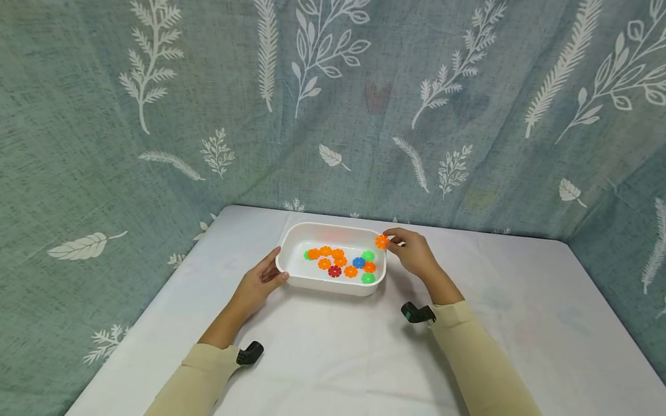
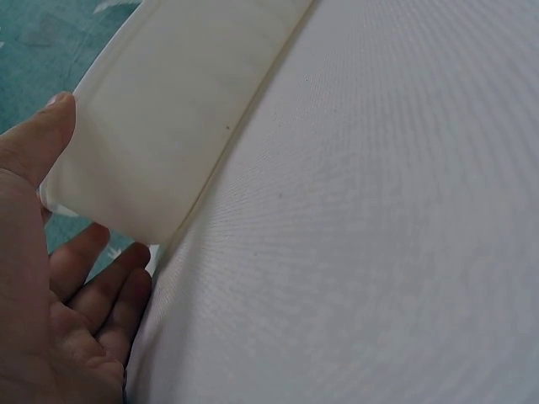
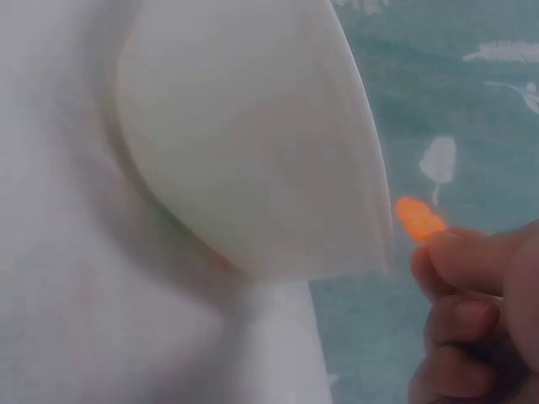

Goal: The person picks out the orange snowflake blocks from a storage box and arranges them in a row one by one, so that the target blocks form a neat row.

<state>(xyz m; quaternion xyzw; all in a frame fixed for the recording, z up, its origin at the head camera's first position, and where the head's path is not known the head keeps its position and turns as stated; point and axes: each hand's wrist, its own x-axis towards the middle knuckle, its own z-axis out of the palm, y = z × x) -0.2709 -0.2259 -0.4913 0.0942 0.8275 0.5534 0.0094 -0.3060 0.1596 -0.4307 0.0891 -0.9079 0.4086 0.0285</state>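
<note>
A white plastic basin (image 1: 333, 284) with rounded corners stands on the table. At its left end my left hand (image 1: 256, 284) grips the wall, thumb at the front corner and fingers along the side. The left wrist view shows the thumb (image 2: 52, 135) over the rim, with fingers below it. Between thumb and fingertips, my right hand (image 1: 414, 252) pinches an orange notched interlocking disc (image 1: 382, 242) at the basin's right rim. In the right wrist view that disc (image 3: 418, 218) is just above rim level. Several similar orange discs (image 1: 351, 271) lie inside the basin.
Among the discs in the basin are a blue one (image 1: 359, 263), a dark red one (image 1: 335, 271) and a few green ones (image 1: 368, 278). A white cloth (image 1: 333, 358) covers the table. Behind it hangs a green leaf-patterned curtain (image 1: 229, 104).
</note>
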